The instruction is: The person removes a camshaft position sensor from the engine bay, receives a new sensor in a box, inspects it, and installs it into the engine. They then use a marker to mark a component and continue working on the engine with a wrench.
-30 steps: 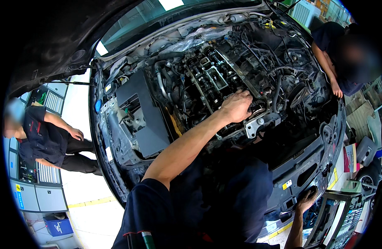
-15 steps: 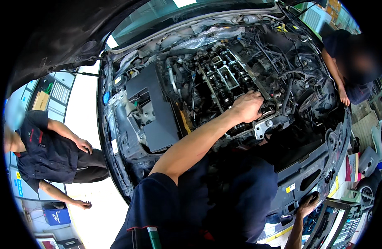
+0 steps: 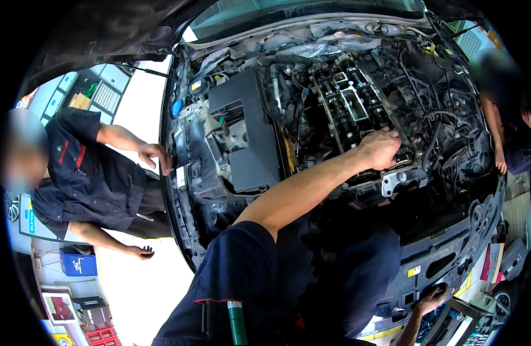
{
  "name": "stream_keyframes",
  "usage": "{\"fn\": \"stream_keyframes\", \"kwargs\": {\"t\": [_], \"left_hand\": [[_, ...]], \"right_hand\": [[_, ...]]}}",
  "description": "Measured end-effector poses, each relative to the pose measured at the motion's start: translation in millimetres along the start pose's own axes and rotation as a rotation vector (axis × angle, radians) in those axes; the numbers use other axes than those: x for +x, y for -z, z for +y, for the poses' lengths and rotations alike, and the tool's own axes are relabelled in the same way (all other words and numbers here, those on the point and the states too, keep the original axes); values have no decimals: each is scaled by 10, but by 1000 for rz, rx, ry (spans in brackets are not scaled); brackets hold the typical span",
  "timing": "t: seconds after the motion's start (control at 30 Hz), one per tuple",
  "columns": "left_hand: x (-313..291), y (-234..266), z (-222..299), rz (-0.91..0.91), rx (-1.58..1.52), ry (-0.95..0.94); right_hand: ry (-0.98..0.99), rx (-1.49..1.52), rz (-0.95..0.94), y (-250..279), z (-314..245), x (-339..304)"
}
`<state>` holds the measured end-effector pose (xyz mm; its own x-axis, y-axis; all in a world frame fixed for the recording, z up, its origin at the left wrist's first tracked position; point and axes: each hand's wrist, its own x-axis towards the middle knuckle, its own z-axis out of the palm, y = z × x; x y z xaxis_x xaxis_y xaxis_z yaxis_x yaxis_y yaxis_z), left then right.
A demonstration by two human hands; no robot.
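Observation:
My left hand [image 3: 381, 148] is closed over the near end of the opened engine [image 3: 353, 104], its fingers curled down among the metal parts. Whatever they grip is hidden beneath the hand. Inside the engine's long frame, shafts and a pale rectangular bracket [image 3: 354, 105] lie exposed. Just in front of the hand sits a silver metal bracket [image 3: 394, 182]. Down at the lower right, my right hand [image 3: 432, 299] is curled round the edge of the dark front panel [image 3: 417, 259]; part of its fingers is in shadow.
A co-worker [image 3: 98, 173] stands at the left fender, one hand [image 3: 154, 157] beside its edge. Another person [image 3: 505, 115] stands at the right side. A black cover [image 3: 248, 132] lies left of the engine. The raised hood [image 3: 104, 34] hangs over the upper left.
The view has shifted, so the car sits farther right in the picture. The left co-worker's hand has risen to the fender. My left hand stays at the same engine end.

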<state>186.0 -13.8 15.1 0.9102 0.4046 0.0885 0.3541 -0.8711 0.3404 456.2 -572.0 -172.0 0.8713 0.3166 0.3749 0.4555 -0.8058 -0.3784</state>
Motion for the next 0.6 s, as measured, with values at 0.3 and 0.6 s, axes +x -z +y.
{"fn": "stream_keyframes", "kwargs": {"t": [0.3, 0.6], "left_hand": [[-289, 424, 98, 183, -279, 4], [-2473, 949, -831, 1151, -222, 501]], "right_hand": [[38, 12, 10, -20, -54, 106], [79, -188, -19, -23, 106, 82]]}}
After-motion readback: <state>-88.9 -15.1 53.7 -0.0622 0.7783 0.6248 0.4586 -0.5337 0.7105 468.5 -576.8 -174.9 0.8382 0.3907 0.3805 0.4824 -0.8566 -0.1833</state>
